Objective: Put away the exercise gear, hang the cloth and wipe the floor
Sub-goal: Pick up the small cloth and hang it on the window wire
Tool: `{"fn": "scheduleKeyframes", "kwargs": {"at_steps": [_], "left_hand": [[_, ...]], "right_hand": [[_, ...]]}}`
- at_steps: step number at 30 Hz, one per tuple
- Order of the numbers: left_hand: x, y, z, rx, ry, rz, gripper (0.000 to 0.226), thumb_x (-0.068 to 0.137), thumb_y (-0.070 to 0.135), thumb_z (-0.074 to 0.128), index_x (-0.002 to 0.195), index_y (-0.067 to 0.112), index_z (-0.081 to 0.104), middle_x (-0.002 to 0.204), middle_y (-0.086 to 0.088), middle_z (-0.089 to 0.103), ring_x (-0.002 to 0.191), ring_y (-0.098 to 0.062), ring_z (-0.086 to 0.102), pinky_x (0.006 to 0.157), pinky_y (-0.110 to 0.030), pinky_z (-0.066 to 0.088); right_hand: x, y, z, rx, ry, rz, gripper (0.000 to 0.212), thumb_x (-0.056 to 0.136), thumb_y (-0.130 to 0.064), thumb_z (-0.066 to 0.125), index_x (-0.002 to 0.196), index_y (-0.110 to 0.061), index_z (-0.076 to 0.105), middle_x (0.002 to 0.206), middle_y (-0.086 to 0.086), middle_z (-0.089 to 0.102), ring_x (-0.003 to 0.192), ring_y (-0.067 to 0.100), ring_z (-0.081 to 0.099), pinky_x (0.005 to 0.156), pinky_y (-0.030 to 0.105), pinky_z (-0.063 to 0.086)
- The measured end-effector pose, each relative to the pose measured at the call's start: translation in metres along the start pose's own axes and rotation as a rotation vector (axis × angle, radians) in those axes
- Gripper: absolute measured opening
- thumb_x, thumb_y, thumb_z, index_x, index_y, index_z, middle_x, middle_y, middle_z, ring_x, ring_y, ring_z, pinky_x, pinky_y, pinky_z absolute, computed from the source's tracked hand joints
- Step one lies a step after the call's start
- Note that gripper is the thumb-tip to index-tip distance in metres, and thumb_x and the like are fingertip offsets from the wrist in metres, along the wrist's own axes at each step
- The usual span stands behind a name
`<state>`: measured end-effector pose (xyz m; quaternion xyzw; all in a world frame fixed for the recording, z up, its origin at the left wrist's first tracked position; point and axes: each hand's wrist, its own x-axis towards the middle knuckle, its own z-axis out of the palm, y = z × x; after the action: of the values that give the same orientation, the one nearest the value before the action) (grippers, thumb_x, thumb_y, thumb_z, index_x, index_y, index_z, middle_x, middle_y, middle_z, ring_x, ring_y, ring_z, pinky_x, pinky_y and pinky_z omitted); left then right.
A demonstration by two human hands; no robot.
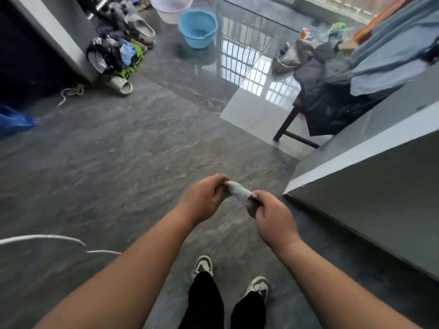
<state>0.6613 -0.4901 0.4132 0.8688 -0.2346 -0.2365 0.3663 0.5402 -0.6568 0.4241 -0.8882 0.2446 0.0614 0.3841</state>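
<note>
A small pale grey-blue cloth (240, 191), rolled into a tight twist, stretches between my two hands above the dark grey floor (107, 162). My left hand (204, 198) grips its upper left end with curled fingers. My right hand (273, 217) grips the lower right end, and a short bit of cloth hangs below the fist. A white rope (71, 91) lies on the floor at the far left, and another white cord (47, 238) curves in at the lower left.
A blue basin (197, 28) and a white basin (171, 7) stand at the back. Slippers and a pile of clothes (114, 53) lie by the left wall. A chair heaped with dark clothes (327, 98) stands at right, beside a grey ledge (368, 186).
</note>
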Motion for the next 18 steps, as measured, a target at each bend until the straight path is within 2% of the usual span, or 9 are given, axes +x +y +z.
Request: {"fn": "scheduleKeyframes", "kwargs": {"at_steps": [3,6,10,14,18], "left_hand": [[-0.008,0.029,-0.049,-0.062,0.024,-0.015,0.022,0.092,0.019,0.052,0.110,0.025,0.063,0.101,0.001,0.070,0.094,-0.019,0.063,0.078,-0.029,0.046],[-0.005,0.053,-0.091,-0.073,0.045,-0.013,0.022,0.094,0.021,0.053,0.113,0.024,0.063,0.103,-0.001,0.071,0.096,-0.019,0.064,0.080,-0.030,0.047],[0.023,0.086,-0.141,-0.024,0.042,0.046,0.020,0.096,0.023,0.051,0.113,0.025,0.062,0.100,0.000,0.068,0.092,-0.019,0.063,0.075,-0.027,0.041],[0.079,0.127,-0.181,0.011,0.087,0.105,0.019,0.096,0.022,0.051,0.111,0.021,0.063,0.101,-0.002,0.068,0.093,-0.022,0.062,0.079,-0.031,0.046],[0.148,0.166,-0.210,0.054,0.152,0.131,0.017,0.098,0.025,0.050,0.110,0.024,0.061,0.095,0.006,0.060,0.088,-0.015,0.057,0.076,-0.029,0.040]], "right_hand": [[-0.003,-0.058,-0.031,0.045,0.011,-0.041,0.040,0.082,-0.010,0.043,0.113,-0.027,0.061,0.104,-0.007,0.066,0.095,0.017,0.060,0.080,0.029,0.044],[-0.001,-0.108,-0.055,0.101,-0.035,-0.107,0.033,0.082,-0.022,0.046,0.111,-0.035,0.057,0.094,-0.012,0.066,0.085,0.011,0.059,0.074,0.029,0.043],[0.019,-0.152,-0.083,0.161,0.025,-0.140,0.031,0.086,-0.022,0.055,0.110,-0.040,0.053,0.091,-0.015,0.066,0.086,0.010,0.062,0.077,0.033,0.047],[0.063,-0.177,-0.120,0.222,0.114,-0.169,0.040,0.077,-0.030,0.048,0.117,-0.032,0.053,0.087,-0.016,0.062,0.084,0.009,0.060,0.075,0.028,0.043],[0.133,-0.186,-0.164,0.222,0.206,-0.229,0.040,0.088,-0.010,0.051,0.125,-0.024,0.053,0.093,-0.006,0.063,0.088,0.016,0.060,0.076,0.028,0.041]]}}
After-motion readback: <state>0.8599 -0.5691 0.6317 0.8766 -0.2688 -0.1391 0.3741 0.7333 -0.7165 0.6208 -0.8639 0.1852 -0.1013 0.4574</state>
